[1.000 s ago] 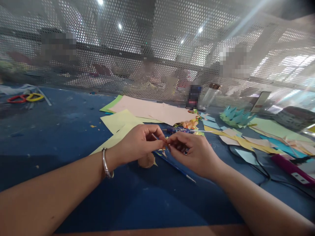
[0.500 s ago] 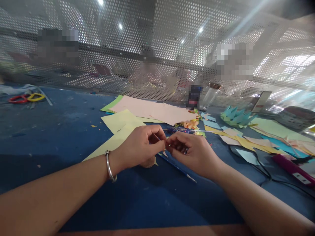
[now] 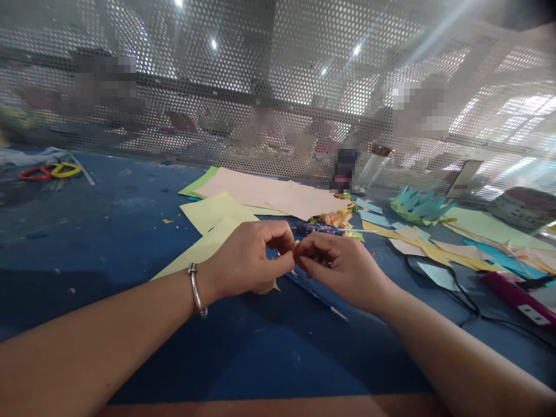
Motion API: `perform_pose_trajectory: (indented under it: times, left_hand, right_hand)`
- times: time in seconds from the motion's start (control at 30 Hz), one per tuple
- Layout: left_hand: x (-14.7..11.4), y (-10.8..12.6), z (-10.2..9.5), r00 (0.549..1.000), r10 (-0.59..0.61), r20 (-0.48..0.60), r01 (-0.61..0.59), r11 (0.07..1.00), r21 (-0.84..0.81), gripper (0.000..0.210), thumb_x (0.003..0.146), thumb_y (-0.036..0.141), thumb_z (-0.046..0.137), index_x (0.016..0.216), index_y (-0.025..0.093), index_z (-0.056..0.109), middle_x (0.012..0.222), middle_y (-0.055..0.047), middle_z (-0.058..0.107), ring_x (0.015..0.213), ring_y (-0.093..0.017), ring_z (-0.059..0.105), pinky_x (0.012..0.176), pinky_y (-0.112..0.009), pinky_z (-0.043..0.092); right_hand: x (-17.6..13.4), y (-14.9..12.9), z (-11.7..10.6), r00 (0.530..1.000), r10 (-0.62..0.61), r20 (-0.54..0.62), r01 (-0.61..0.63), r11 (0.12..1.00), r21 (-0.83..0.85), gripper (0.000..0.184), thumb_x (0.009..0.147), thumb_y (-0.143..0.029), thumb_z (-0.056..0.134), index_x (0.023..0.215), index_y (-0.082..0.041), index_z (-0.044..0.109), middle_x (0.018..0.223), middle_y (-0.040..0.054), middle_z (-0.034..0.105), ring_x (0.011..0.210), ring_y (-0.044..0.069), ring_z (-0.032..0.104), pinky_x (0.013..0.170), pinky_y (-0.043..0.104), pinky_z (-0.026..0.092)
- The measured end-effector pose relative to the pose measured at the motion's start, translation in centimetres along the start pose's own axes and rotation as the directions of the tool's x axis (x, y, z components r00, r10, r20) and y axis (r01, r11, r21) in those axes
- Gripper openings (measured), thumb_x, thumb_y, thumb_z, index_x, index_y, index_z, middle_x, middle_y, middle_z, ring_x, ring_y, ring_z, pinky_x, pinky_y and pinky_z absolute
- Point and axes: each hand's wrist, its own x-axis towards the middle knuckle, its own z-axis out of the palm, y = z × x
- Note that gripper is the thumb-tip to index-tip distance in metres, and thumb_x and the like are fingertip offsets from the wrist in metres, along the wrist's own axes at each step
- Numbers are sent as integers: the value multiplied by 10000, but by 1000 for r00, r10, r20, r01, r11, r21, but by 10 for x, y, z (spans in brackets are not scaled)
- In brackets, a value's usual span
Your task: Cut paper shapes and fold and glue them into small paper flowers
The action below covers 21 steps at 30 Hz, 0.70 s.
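Observation:
My left hand and my right hand meet fingertip to fingertip above the blue table. The fingers of both are closed in a pinch, and whatever lies between them is too small and hidden to name. Just below them a thin blue stick with a pale tip lies slanted on the table. Behind my left wrist spread pale yellow paper sheets. Beyond my fingertips is a dark blue-handled tool with a thin metal shaft, lying sideways.
Pink paper lies behind the hands. Orange paper curls and a teal spiky paper piece are at the right. A purple power strip with black cable lies far right. Scissors rest far left. A perforated metal screen closes the back.
The fingertips have shifted very slightly and my left fingers are curled a little closer together. Otherwise the things on the table stay as they were, apart from a small camera shift.

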Motion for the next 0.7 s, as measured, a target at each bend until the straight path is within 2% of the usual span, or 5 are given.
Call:
perform_pose_trajectory:
  times: [0.13,0.37,0.53,0.7]
  left_hand:
    - [1,0,-1,1000,-11,21,12,999,-40,59,790,167,600,802,190,653,794,1,683,755,-155,620,732,-290,471]
    - [1,1,-2,986,-136,100,153,969,-194,48,789,161,581,801,191,617,676,18,647,638,-137,606,601,-252,463]
    - [2,-1,-2,985,-117,123,141,967,-212,73,793,167,593,857,188,621,762,-8,692,691,-152,636,658,-277,492]
    - [4,-5,-2,976,-116,183,171,930,-325,85,832,195,601,914,187,580,813,-20,699,747,-168,671,688,-293,508]
  right_hand:
    - [-1,0,0,1000,-18,-2,18,1000,1,87,851,-121,594,824,-179,653,704,-37,614,602,84,509,531,198,370]
    - [-2,3,-1,998,-61,7,61,998,-25,96,861,-124,592,855,-190,662,736,-33,624,637,92,537,566,202,400]
    - [-3,2,-2,994,-113,4,113,989,-96,96,850,-129,600,866,-192,669,800,-4,647,673,111,565,614,226,438]
    - [-3,-1,-2,994,-108,-9,106,987,-117,101,839,-121,603,856,-192,673,786,-5,653,653,110,567,603,228,438]
